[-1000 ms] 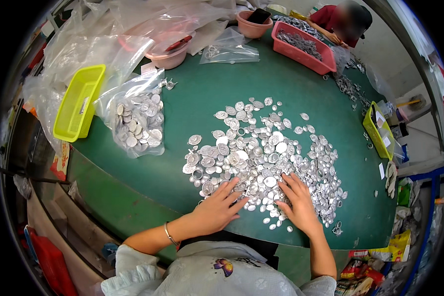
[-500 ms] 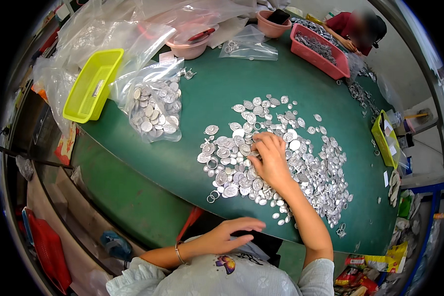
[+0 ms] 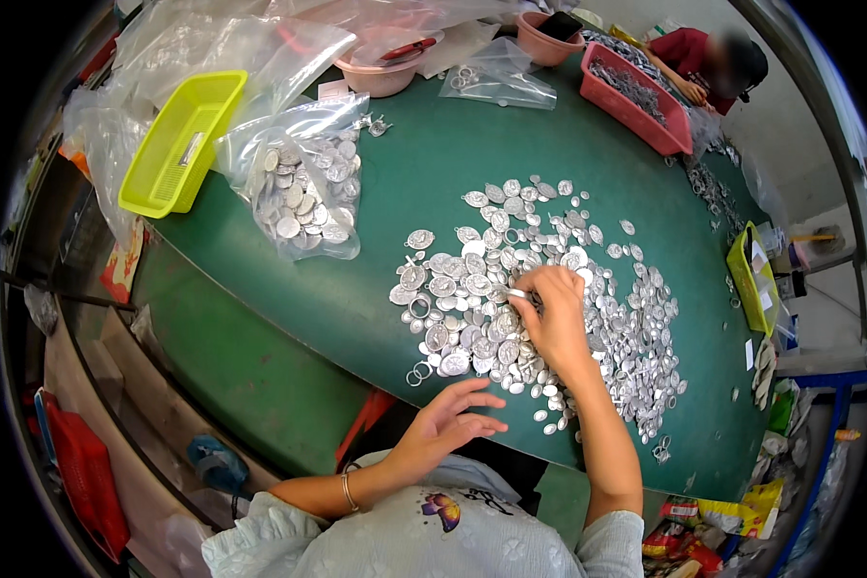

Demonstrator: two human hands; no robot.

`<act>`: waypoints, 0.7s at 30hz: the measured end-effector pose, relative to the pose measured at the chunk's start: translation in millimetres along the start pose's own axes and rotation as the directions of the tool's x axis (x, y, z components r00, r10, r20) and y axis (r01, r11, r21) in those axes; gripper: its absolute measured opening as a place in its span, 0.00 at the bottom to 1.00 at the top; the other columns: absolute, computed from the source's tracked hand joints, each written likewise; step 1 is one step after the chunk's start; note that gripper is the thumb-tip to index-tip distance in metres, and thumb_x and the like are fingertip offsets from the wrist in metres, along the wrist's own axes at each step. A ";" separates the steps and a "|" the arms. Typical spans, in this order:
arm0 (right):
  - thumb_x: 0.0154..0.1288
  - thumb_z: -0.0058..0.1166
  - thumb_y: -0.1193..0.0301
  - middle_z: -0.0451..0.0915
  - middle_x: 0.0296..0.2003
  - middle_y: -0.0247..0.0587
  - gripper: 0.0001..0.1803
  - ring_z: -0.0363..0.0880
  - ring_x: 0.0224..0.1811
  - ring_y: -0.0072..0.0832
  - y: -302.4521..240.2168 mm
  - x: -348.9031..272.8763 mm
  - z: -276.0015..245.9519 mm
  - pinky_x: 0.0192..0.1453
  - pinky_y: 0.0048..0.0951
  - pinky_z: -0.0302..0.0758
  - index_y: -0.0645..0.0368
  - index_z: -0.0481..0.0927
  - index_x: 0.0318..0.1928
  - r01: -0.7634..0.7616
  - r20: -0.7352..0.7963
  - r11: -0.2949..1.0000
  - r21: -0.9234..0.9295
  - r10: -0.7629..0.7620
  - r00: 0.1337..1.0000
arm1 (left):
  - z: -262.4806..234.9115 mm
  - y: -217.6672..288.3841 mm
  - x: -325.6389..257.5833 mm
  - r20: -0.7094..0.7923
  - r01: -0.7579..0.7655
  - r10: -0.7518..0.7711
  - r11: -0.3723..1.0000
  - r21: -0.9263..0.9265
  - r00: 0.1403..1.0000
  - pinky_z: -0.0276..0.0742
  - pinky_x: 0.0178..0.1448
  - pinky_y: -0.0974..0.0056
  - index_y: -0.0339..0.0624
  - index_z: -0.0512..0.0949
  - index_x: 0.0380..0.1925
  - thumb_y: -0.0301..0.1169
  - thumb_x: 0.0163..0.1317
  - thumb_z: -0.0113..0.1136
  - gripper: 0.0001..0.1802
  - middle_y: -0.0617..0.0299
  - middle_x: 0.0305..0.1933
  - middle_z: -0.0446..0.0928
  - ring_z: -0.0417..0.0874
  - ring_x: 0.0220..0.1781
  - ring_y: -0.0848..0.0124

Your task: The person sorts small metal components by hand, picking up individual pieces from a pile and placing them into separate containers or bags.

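Note:
A wide heap of flat silver metal pieces, oval and round, lies spread on the green table. My right hand rests in the middle of the heap, thumb and forefinger pinched on one small silver piece. My left hand hovers at the table's near edge, fingers apart, holding nothing. A few silver rings lie just beyond it.
A clear plastic bag of silver pieces lies at the left, beside a yellow-green tray. At the back stand pink bowls, a red tray and another person. A small yellow tray sits at the right.
My left hand has come off the heap and drawn back to the table's near edge. My right hand has moved up into the middle of the heap and pinched a piece.

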State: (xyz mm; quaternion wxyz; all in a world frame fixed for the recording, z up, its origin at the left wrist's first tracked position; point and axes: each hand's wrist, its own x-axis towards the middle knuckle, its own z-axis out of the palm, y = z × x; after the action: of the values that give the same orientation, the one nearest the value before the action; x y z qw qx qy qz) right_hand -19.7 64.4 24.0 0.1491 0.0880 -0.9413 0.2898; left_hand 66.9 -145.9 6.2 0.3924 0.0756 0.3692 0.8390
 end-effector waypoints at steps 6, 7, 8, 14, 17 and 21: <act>0.56 0.59 0.75 0.79 0.32 0.42 0.09 0.75 0.36 0.39 -42.8 -42.1 -24.4 0.49 0.33 0.67 0.62 0.78 0.38 -0.627 0.460 0.430 0.650 0.434 0.775 | 5.0 3.1 5.7 -0.146 -0.017 -0.033 0.945 -0.327 0.989 0.68 0.61 0.61 0.37 0.56 0.63 0.34 0.69 0.46 0.26 0.48 0.59 0.67 0.75 0.57 0.56; 0.55 0.59 0.75 0.78 0.34 0.42 0.10 0.74 0.38 0.39 -45.0 -43.3 -24.8 0.50 0.34 0.66 0.62 0.78 0.39 -0.490 0.398 0.651 0.579 0.299 0.867 | 3.7 4.7 7.6 -0.130 0.049 -0.115 0.901 -0.431 0.985 0.68 0.61 0.61 0.35 0.59 0.62 0.35 0.69 0.45 0.24 0.47 0.58 0.68 0.75 0.57 0.57; 0.55 0.59 0.75 0.78 0.36 0.42 0.11 0.73 0.40 0.39 -46.8 -44.8 -25.5 0.51 0.35 0.66 0.61 0.77 0.40 -0.308 0.354 0.822 0.479 0.140 0.925 | 2.1 6.7 9.1 -0.102 0.115 -0.197 0.842 -0.527 0.975 0.69 0.61 0.61 0.34 0.61 0.60 0.36 0.70 0.44 0.23 0.47 0.57 0.69 0.75 0.58 0.57; 0.48 0.61 0.75 0.70 0.52 0.42 0.15 0.64 0.56 0.43 -25.5 -26.6 -16.8 0.58 0.42 0.60 0.60 0.77 0.40 0.029 0.160 0.994 -0.104 -0.012 0.987 | -7.3 -6.8 -0.6 -0.121 0.438 -0.529 0.793 -0.424 0.840 0.68 0.63 0.59 0.30 0.70 0.54 0.33 0.69 0.45 0.19 0.49 0.53 0.73 0.71 0.62 0.58; 0.47 0.61 0.78 0.72 0.49 0.43 0.13 0.67 0.55 0.43 -10.5 -32.0 -11.9 0.58 0.41 0.62 0.59 0.77 0.37 0.038 0.125 0.999 -0.034 -0.034 0.992 | -0.1 -1.1 -3.8 -0.026 0.387 -0.430 0.836 -0.389 0.903 0.66 0.65 0.57 0.32 0.68 0.57 0.33 0.69 0.45 0.20 0.50 0.57 0.72 0.69 0.63 0.58; 0.50 0.60 0.79 0.76 0.42 0.45 0.10 0.72 0.48 0.41 -21.7 -42.7 -29.4 0.51 0.34 0.69 0.62 0.77 0.35 -0.536 0.558 0.675 0.506 0.218 0.801 | 7.0 8.9 0.6 -0.103 0.238 -0.345 0.805 -0.543 0.933 0.64 0.66 0.55 0.34 0.62 0.61 0.38 0.70 0.42 0.25 0.48 0.62 0.67 0.66 0.66 0.57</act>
State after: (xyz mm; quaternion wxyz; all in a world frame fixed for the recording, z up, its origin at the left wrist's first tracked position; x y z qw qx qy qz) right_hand 32.7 66.9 44.2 -0.1790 -0.0042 -0.7876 0.5896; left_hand 64.0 -145.3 17.2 0.4842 -0.1749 0.1718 0.8399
